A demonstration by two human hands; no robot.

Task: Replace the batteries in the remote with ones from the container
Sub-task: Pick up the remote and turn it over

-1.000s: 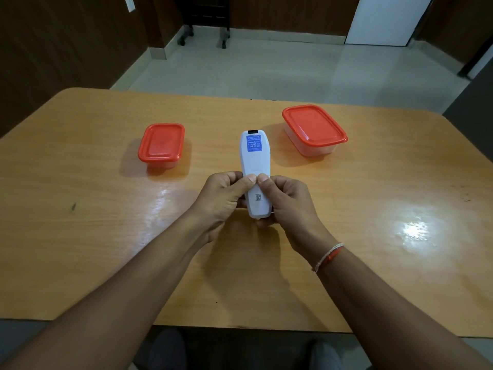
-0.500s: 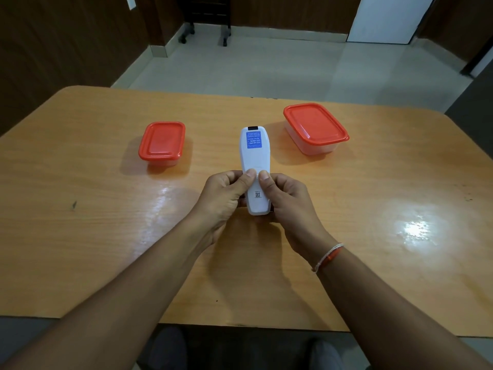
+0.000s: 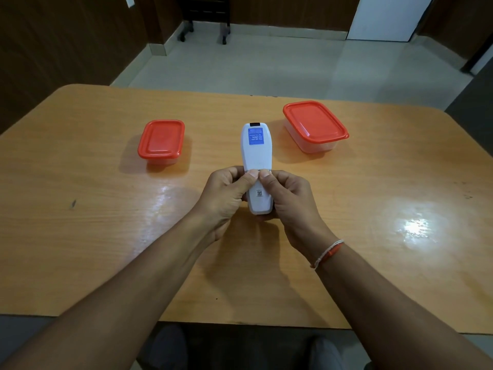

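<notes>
remote (image 3: 256,158) frame centre, back up | my left hand (image 3: 225,194) and right hand (image 3: 289,201) fingers curled round its near end | both thumbs on it

An office-like meeting room: a wooden table (image 3: 80,236) is standing on pale floor tiles (image 3: 266,68), dark wood-panelled walls (image 3: 66,36) surrounding it.

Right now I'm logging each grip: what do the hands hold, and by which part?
Both the left hand and right hand hold the white remote by its near end, thumbs pressing its back.
</notes>
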